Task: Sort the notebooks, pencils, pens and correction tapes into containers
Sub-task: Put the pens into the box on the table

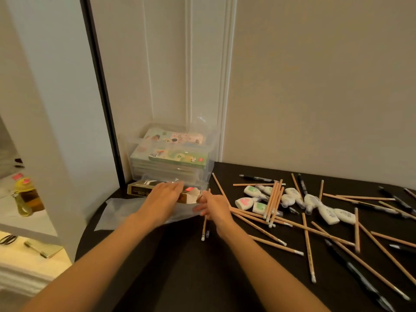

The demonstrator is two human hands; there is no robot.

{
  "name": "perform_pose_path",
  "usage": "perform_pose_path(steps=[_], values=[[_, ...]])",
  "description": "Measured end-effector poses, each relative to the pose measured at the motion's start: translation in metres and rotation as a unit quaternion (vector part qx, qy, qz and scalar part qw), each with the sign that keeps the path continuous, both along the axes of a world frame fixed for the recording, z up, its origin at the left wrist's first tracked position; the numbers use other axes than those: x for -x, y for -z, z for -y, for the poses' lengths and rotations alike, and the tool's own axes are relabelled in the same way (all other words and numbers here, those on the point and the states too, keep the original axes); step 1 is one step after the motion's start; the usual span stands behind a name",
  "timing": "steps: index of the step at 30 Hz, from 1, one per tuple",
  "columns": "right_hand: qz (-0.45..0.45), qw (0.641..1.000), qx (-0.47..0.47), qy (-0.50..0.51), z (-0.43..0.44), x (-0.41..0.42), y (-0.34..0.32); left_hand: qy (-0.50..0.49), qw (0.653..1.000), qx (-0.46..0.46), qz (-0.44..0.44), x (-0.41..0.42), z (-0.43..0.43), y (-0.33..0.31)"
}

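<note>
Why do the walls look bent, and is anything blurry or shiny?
Head view: the wide lens bows the door frame and wall mouldings; the right hand, gripping a pencil, is motion-blurred; glare glints on the clear box; the lit shelf at lower left is washed out.

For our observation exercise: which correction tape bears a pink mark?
The correction tape leftmost in the cluster, nearest the right hand; neighbouring tapes show green.

Surface (pixel 175 266), near edge: open passage. Far left corner: notebook bin (pixel 210 154). Right half: scattered pencils (pixel 308 244), pens (pixel 360 279).
</note>
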State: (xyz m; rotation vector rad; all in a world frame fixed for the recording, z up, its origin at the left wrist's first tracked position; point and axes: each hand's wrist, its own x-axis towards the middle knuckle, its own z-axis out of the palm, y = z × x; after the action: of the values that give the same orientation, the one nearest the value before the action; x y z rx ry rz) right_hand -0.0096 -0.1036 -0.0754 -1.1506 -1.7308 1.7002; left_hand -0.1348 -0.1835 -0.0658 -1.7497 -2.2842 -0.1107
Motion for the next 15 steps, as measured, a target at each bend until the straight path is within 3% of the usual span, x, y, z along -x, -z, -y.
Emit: perform_pose_path(steps=[7,15], values=[[-0.174,0.966,0.169,0.085,0.011,-0.071,-0.023,0.089,0.986,-0.097,0.104,-0.067,0.003,-0.016],[-0.268,0.950,0.149,0.058,0.020,-0.165,-0.028,0.306,0.914,-0.128,0.234,-0.142,-0.001,-0.037]])
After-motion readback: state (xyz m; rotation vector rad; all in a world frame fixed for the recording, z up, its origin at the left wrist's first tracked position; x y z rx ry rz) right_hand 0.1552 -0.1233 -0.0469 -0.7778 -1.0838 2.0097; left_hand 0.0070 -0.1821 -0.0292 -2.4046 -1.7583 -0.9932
